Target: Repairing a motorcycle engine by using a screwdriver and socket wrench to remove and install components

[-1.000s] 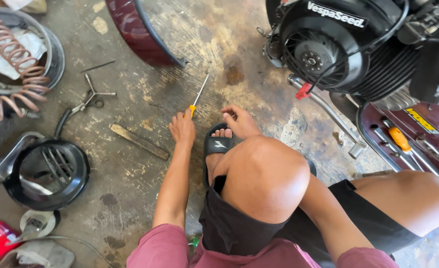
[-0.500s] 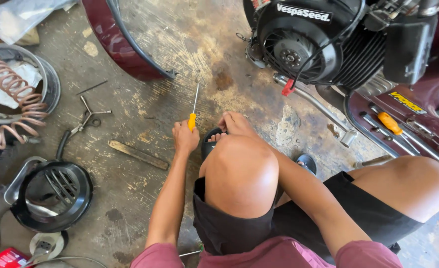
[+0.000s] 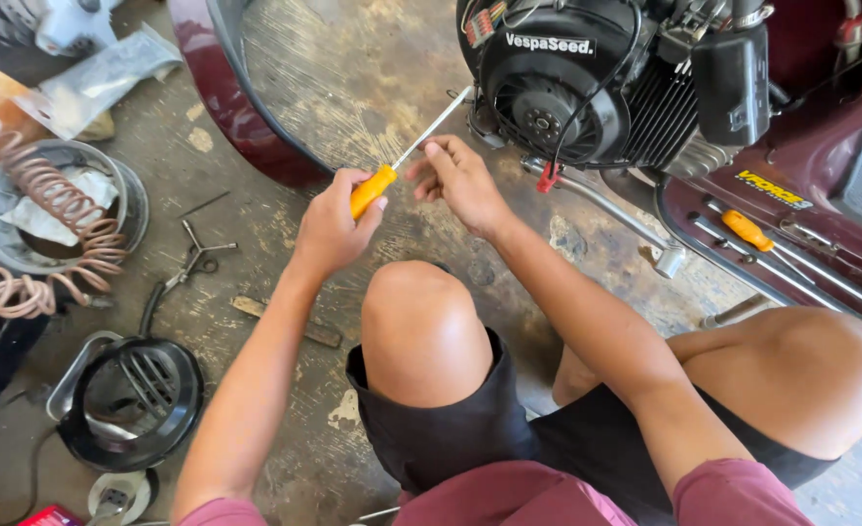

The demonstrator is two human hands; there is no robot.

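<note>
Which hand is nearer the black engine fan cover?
Right. The right hand sits just left of the black fan cover, its fingers on the screwdriver shaft. The left hand grips the orange handle, farther back.

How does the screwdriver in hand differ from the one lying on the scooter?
The held screwdriver is raised off the floor in the left hand, shaft angled up toward the engine, right hand by the shaft. The other screwdriver lies flat and untouched on the maroon scooter floorboard. Both have orange handles and metal shafts.

An orange-handled screwdriver point(image 3: 397, 168) slants upward, its thin metal shaft tip reaching the black engine housing point(image 3: 548, 88).
</note>
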